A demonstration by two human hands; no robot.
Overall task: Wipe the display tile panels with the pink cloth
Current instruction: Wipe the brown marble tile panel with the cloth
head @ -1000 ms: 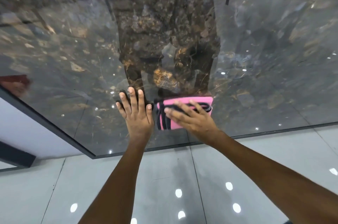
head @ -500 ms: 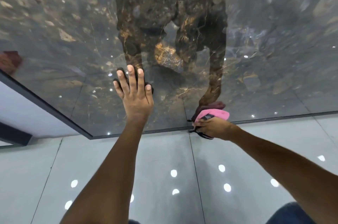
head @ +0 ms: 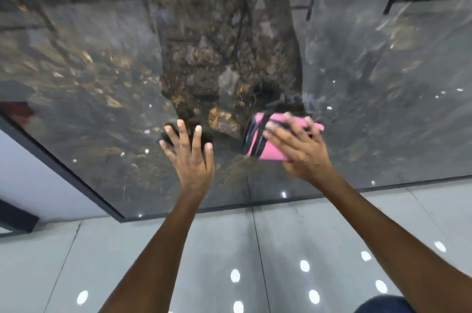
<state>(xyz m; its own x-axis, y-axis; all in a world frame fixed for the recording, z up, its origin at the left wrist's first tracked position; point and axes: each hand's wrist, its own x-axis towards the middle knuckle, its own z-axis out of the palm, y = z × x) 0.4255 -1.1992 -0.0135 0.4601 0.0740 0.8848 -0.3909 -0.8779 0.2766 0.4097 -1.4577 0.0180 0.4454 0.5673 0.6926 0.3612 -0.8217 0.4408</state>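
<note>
One dark glossy tile panel point(head: 102, 82), one pink cloth point(head: 270, 149), two hands. Left hand point(head: 189, 156) flat against the panel, fingers point(head: 181, 133) straight and spread; right hand point(head: 301, 151) pressing the cloth to the panel, fingers stretched over it. Cloth partly covered and motion-blurred; grey floor point(head: 217, 248) below.

Two hands, one cloth, one dark panel

Two hands are showing: the left hand point(head: 189, 159) and the right hand point(head: 298, 151). One pink cloth point(head: 265, 141) with dark stripes is showing. One glossy dark tile panel point(head: 102, 82) is filling the view. Pale floor tiles point(head: 127, 248) are lying below; at least three are showing, and about ten light spots are glinting on them.
</note>
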